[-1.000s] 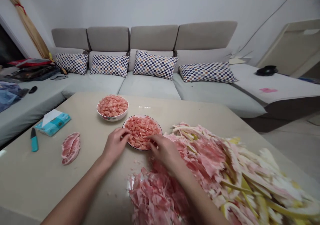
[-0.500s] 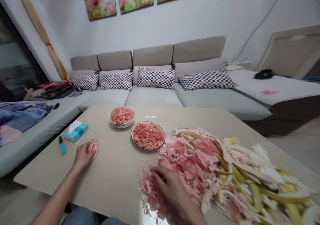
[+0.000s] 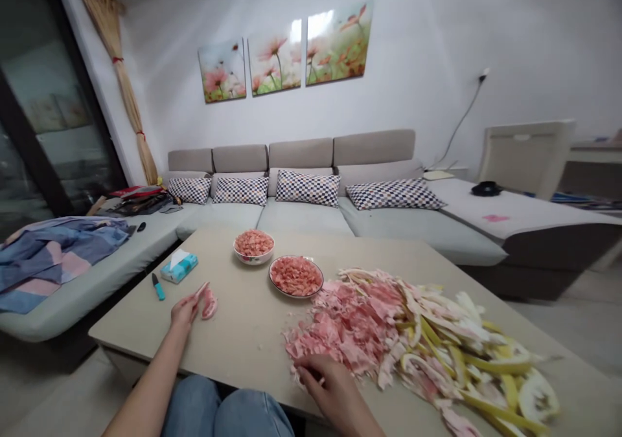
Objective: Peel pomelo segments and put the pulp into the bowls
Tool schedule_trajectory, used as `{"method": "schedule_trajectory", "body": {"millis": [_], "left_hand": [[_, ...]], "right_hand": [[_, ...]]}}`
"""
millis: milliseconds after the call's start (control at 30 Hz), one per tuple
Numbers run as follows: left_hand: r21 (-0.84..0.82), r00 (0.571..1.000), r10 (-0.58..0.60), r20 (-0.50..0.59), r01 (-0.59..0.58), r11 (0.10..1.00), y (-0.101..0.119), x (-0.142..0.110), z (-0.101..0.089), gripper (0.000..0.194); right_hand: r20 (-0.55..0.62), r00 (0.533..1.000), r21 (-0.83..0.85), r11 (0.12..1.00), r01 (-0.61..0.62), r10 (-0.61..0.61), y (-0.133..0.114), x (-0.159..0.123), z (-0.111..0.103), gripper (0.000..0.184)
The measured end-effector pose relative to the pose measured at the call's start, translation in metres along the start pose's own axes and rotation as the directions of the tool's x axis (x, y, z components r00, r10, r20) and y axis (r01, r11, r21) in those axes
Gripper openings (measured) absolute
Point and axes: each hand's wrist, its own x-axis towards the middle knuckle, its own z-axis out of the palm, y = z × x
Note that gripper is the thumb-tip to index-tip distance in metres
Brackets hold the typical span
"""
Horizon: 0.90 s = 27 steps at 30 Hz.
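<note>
My left hand is closed in a pinch on the edge of a pink pomelo segment, whose flesh sticks out past the fingertips, just over the table. My right hand is curled at the near edge of a heap of pink pomelo membrane scraps, thumb and fingers drawn together; what they hold, if anything, is too small to make out. Beyond the hands are a plate of peeled pomelo pulp and a bowl of the same pulp. Yellow-green pomelo rind is piled to the right.
At the table's left lie a knife with a turquoise handle and a blue tissue pack. The beige table stands before a grey sofa with checkered cushions. My knees are under its near edge.
The view has tilted up and shifted. My left hand has turned, and the pomelo segment now extends from its fingertips instead of sitting in the palm. My right hand has drawn back toward the heap's near edge.
</note>
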Motion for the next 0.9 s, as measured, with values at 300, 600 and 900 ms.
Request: {"method": "schedule_trajectory", "body": {"millis": [300, 600, 900], "left_hand": [[-0.342, 0.936, 0.221, 0.274, -0.120, 0.932, 0.044, -0.080, -0.011, 0.055], [-0.516, 0.749, 0.364, 0.554, -0.034, 0.856, 0.073, -0.182, 0.019, 0.053], [-0.599, 0.687, 0.411, 0.598, 0.043, 0.800, 0.074, -0.190, 0.041, 0.039]], "right_hand": [[-0.140, 0.989, 0.133, 0.989, 0.070, -0.052, -0.030, 0.011, 0.026, 0.030], [-0.337, 0.915, 0.054, 0.965, 0.255, -0.223, -0.062, 0.026, 0.020, 0.047], [-0.243, 0.959, 0.231, 0.952, 0.202, -0.144, -0.078, 0.020, 0.014, 0.027]]}}
